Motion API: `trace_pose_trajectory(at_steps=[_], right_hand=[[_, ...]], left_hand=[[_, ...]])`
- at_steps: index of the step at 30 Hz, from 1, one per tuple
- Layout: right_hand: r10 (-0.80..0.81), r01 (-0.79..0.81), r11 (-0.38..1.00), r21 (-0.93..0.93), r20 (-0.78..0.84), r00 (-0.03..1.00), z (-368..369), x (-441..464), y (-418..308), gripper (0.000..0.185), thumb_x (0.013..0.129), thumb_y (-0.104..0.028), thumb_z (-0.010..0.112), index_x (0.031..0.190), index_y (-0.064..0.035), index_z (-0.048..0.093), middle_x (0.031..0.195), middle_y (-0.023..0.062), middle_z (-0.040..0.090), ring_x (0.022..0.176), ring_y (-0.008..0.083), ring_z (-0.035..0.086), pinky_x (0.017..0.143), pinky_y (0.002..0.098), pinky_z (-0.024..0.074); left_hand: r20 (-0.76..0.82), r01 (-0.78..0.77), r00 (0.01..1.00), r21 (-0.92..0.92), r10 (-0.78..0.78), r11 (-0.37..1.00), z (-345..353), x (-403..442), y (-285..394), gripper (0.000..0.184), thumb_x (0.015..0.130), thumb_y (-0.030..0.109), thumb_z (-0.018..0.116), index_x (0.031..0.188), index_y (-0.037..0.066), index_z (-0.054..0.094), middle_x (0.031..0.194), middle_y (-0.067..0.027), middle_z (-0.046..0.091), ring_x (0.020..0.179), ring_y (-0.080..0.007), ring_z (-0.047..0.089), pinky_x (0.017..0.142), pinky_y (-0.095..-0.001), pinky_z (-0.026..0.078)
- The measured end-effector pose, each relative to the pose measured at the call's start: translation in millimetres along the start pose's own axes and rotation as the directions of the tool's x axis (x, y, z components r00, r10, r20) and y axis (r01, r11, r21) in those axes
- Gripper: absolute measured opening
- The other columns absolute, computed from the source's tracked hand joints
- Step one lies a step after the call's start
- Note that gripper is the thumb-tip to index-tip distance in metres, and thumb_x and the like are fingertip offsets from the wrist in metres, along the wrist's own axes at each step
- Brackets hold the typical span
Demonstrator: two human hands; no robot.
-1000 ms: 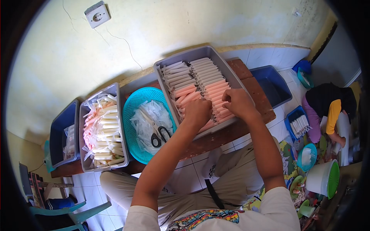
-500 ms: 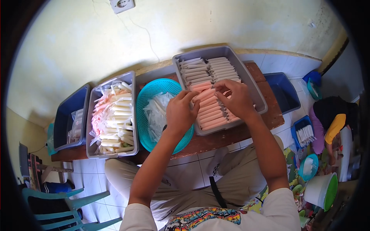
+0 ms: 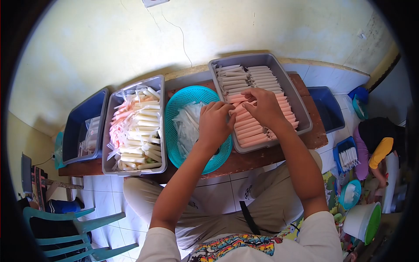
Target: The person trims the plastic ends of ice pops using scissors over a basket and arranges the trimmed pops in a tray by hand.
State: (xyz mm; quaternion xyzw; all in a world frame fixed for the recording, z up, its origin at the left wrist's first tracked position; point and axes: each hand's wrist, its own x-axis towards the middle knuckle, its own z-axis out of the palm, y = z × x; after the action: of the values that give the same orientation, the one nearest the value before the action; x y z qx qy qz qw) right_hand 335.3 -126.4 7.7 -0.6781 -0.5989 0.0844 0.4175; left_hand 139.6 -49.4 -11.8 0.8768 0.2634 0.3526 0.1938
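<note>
My left hand (image 3: 215, 123) is at the left rim of a grey tray (image 3: 305, 114), its fingers curled in a pinch. My right hand (image 3: 265, 107) is over the middle of the tray, thumb and fingers bent toward the left hand. Between the fingertips is a pink stick in clear plastic (image 3: 238, 98), partly hidden by the fingers. Below lie rows of similar pink sticks (image 3: 249, 132); paler wrapped sticks (image 3: 262, 77) fill the far part. Beside my left forearm, a turquoise basket (image 3: 173, 97) holds clear plastic sleeves (image 3: 187, 124).
Left of the basket stands a grey tub (image 3: 162, 131) heaped with loose yellow and pink sticks (image 3: 139, 126), then a dark blue tub (image 3: 74, 126). All stand on a low wooden bench (image 3: 316, 139). Another person (image 3: 379, 137) works at the right, near a white bucket (image 3: 358, 222). A green chair (image 3: 65, 238) stands lower left.
The view has shifted, moving the bench and tubs slightly rightward in the picture. Both hands stay close together over the pink sticks, with small finger movements.
</note>
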Motion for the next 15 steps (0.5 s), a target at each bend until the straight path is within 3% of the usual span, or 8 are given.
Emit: trace_pose_trajectory(at_steps=[1, 2, 4, 5, 9, 11, 13, 15], right_hand=[[0.037, -0.037, 0.999, -0.027, 0.005, 0.999, -1.9, 1.3, 4.2, 0.031, 0.085, -0.005, 0.081, 0.115, 0.0004, 0.075, 0.107, 0.0181, 0.078, 0.094, 0.0294, 0.076, 0.086, 0.0397, 0.0625], [0.073, -0.072, 0.996, -0.054, 0.008, 0.997, -3.6, 3.1, 9.3, 0.032, 0.085, -0.005, 0.081, 0.115, 0.0006, 0.075, 0.107, 0.0183, 0.078, 0.095, 0.0295, 0.077, 0.086, 0.0402, 0.0623], [0.098, -0.095, 0.99, -0.104, 0.024, 0.995, -4.9, 9.7, 25.3, 0.034, 0.084, -0.006, 0.081, 0.117, 0.0002, 0.075, 0.108, 0.0189, 0.078, 0.098, 0.0311, 0.076, 0.088, 0.0412, 0.0618], [0.123, -0.116, 0.982, -0.149, 0.038, 0.992, -4.3, 13.3, 34.2, 0.035, 0.084, -0.006, 0.082, 0.119, -0.0003, 0.076, 0.109, 0.0195, 0.077, 0.1, 0.0328, 0.076, 0.091, 0.0421, 0.0612], [0.067, -0.056, 0.974, -0.222, 0.045, 0.997, 4.6, 23.6, 66.5, 0.038, 0.083, -0.005, 0.082, 0.12, -0.0011, 0.076, 0.108, 0.0203, 0.078, 0.099, 0.0321, 0.077, 0.09, 0.0412, 0.0614], [0.214, -0.176, 0.949, -0.261, 0.124, 0.969, 7.3, 27.1, 64.9, 0.037, 0.083, -0.003, 0.08, 0.12, -0.0021, 0.077, 0.116, 0.0201, 0.077, 0.111, 0.0381, 0.073, 0.099, 0.0448, 0.0579], [0.226, -0.175, 0.941, -0.289, 0.156, 0.961, 12.1, 29.1, 69.9, 0.036, 0.084, -0.004, 0.079, 0.119, -0.0033, 0.077, 0.117, 0.0196, 0.077, 0.112, 0.0376, 0.073, 0.099, 0.0448, 0.058], [0.245, -0.18, 0.931, -0.317, 0.18, 0.953, 16.3, 30.1, 74.9, 0.035, 0.084, -0.004, 0.079, 0.119, -0.0045, 0.078, 0.118, 0.019, 0.077, 0.113, 0.0371, 0.073, 0.099, 0.0447, 0.0581]], left_hand=[[0.003, -0.007, 1.0, 0.057, 0.006, 0.998, 5.5, 4.2, 2.8, 0.023, 0.087, 0.015, 0.082, 0.11, 0.011, 0.079, 0.109, -0.0074, 0.077, 0.113, -0.0292, 0.069, 0.112, -0.0509, 0.045], [0.004, -0.008, 1.0, 0.05, 0.007, 0.999, 13.5, 8.4, 2.3, 0.023, 0.087, 0.015, 0.082, 0.11, 0.011, 0.079, 0.109, -0.0074, 0.077, 0.113, -0.0292, 0.069, 0.112, -0.0509, 0.045], [-0.113, -0.096, 0.987, 0.143, 0.113, 0.985, 32.5, 17.5, -4.3, 0.024, 0.087, 0.015, 0.081, 0.11, 0.012, 0.079, 0.112, -0.0057, 0.076, 0.121, -0.0281, 0.065, 0.123, -0.0571, 0.031], [-0.111, -0.101, 0.987, 0.14, 0.117, 0.985, 40.4, 22.5, -7.3, 0.024, 0.087, 0.015, 0.081, 0.11, 0.012, 0.079, 0.112, -0.0057, 0.076, 0.121, -0.0281, 0.065, 0.123, -0.0571, 0.031], [0.006, -0.069, 0.998, 0.121, 0.069, 0.99, 62.0, 39.8, -9.5, 0.018, 0.087, 0.014, 0.077, 0.105, 0.012, 0.08, 0.11, -0.006, 0.076, 0.12, -0.0278, 0.066, 0.127, -0.0612, 0.025], [0.057, -0.034, 0.998, 0.093, 0.028, 0.995, 68.1, 46.7, -12.3, 0.015, 0.088, 0.013, 0.073, 0.102, 0.012, 0.08, 0.108, -0.0073, 0.076, 0.119, -0.028, 0.066, 0.127, -0.0626, 0.023], [0.194, -0.051, 0.981, 0.293, -0.007, 0.955, 72.8, 51.9, -17.2, 0.015, 0.089, 0.01, 0.067, 0.096, 0.01, 0.081, 0.105, -0.0092, 0.077, 0.115, -0.0285, 0.07, 0.128, -0.0632, 0.02], [0.222, -0.064, 0.975, 0.349, -0.016, 0.935, 76.1, 58.0, -23.0, 0.017, 0.089, 0.01, 0.065, 0.094, 0.01, 0.081, 0.102, -0.0094, 0.077, 0.112, -0.0282, 0.071, 0.128, -0.064, 0.018]])
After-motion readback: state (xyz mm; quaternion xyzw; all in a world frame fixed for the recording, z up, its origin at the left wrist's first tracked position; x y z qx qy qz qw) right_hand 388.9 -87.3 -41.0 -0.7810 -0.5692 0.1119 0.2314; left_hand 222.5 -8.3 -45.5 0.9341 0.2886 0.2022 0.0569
